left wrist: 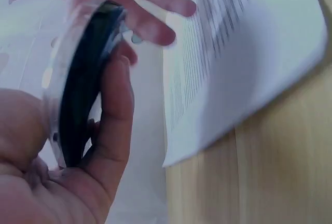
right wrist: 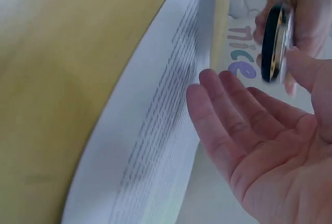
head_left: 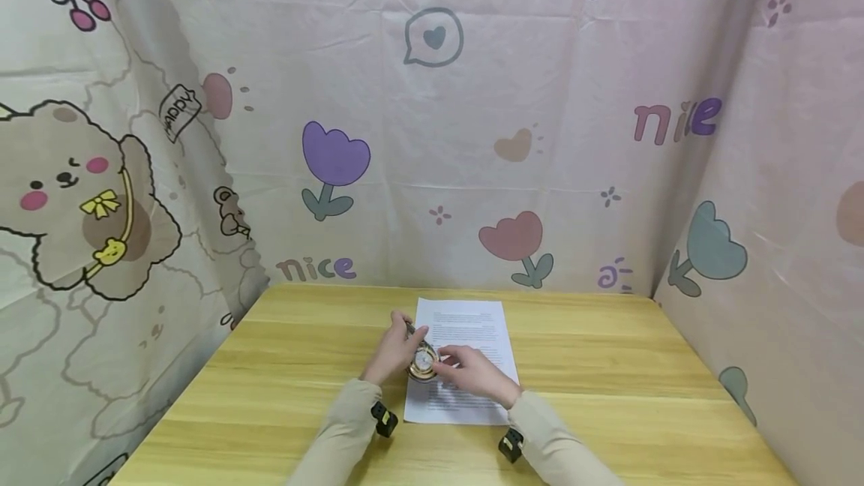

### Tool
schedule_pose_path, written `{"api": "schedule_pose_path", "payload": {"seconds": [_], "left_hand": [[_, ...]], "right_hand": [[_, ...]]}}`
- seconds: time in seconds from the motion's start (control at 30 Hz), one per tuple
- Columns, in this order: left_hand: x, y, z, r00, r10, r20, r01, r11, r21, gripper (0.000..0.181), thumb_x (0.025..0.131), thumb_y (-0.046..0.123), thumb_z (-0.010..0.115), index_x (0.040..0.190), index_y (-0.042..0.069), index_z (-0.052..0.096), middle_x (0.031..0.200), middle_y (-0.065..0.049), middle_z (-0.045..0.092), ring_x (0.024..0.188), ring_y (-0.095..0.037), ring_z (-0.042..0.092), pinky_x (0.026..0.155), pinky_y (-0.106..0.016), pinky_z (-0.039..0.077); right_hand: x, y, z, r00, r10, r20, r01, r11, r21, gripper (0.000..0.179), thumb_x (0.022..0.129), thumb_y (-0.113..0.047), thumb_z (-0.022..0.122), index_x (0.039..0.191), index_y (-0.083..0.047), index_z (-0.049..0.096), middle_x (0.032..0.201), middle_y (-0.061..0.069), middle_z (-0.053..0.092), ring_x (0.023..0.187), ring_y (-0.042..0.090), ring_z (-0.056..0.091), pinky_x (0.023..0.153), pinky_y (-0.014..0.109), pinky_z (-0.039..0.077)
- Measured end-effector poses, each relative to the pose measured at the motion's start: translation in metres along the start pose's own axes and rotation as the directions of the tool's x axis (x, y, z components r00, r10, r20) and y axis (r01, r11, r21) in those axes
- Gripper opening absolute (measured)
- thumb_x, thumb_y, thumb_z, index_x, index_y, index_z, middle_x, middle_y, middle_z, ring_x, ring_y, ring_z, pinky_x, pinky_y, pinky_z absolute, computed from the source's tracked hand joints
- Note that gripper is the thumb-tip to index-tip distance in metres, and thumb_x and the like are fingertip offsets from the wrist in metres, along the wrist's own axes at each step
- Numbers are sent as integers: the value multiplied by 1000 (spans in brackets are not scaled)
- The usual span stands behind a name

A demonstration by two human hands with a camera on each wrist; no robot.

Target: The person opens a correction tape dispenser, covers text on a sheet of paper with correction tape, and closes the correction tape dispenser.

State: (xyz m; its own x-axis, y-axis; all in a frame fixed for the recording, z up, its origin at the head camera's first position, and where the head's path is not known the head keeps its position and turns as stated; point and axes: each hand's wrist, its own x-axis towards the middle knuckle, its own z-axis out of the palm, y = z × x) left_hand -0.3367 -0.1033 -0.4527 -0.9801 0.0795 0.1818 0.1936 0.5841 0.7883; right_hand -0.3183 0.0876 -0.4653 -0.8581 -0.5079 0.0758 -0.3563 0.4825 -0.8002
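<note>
My left hand grips a round, thick disc with a gold-toned ring and a pale face, above the left part of a printed sheet. In the left wrist view the disc is seen edge-on, with a dark back and a clear front, between thumb and curled fingers. Just right of it is my right hand. Its fingers are nearly straight and apart in the right wrist view, while the thumb tip overlaps the disc's front side.
A wood-grain table lies under the paper. Patterned cloth hangs behind the table and along both sides. Each wrist wears a small black camera, one on the left and one on the right.
</note>
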Motion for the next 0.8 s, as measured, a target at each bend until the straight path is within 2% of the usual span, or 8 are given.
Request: {"api": "schedule_pose_path", "payload": {"seconds": [0.1,0.2,0.37,0.5,0.6,0.7,0.8], "left_hand": [[2,6,4,1000,5,-27,-6,1000,-26,38,99,35,58,115,7,39,101,-24,63,89,-28,60,76,-42,52],[5,10,5,999,43,-30,-45,997,-65,36,98,36,59,112,7,43,101,-19,63,86,-25,58,73,-38,50],[5,9,2,996,72,49,-63,985,-159,21,99,31,58,107,11,54,92,-8,61,76,-18,57,64,-28,51],[5,4,2,987,93,130,-63,975,-213,19,99,25,58,110,9,63,92,-12,65,70,-17,58,59,-24,50],[5,2,2,976,100,195,-39,955,-295,22,98,19,61,115,6,64,92,-17,67,66,-16,61,57,-25,53],[5,2,4,968,102,230,-9,927,-374,24,96,13,63,118,2,64,96,-17,68,68,-17,66,63,-30,60],[4,2,6,967,103,231,6,903,-431,26,94,8,65,118,-2,65,100,-18,69,72,-17,70,71,-32,62]], "right_hand": [[0,-1,-1,999,40,-6,-39,988,149,45,100,-29,58,134,0,53,98,15,70,78,28,70,60,38,60],[1,-1,-3,996,68,-55,-50,959,280,47,100,-25,57,138,2,48,104,18,64,78,30,70,63,42,62],[0,2,-6,983,117,-140,-47,903,426,44,103,-22,52,140,1,45,120,24,53,86,27,67,69,44,63],[1,8,-11,966,164,-200,-44,867,497,41,105,-23,45,139,1,45,123,25,47,90,25,65,73,43,63],[1,11,-15,952,193,-236,-37,843,537,39,106,-21,44,137,1,46,123,25,46,91,24,65,74,41,63],[2,15,-17,944,211,-255,-36,830,556,38,105,-21,46,136,2,47,126,25,49,90,23,66,74,39,63],[2,17,-16,937,232,-260,-48,825,563,39,103,-23,52,134,1,48,126,25,53,87,21,67,72,37,63]]}}
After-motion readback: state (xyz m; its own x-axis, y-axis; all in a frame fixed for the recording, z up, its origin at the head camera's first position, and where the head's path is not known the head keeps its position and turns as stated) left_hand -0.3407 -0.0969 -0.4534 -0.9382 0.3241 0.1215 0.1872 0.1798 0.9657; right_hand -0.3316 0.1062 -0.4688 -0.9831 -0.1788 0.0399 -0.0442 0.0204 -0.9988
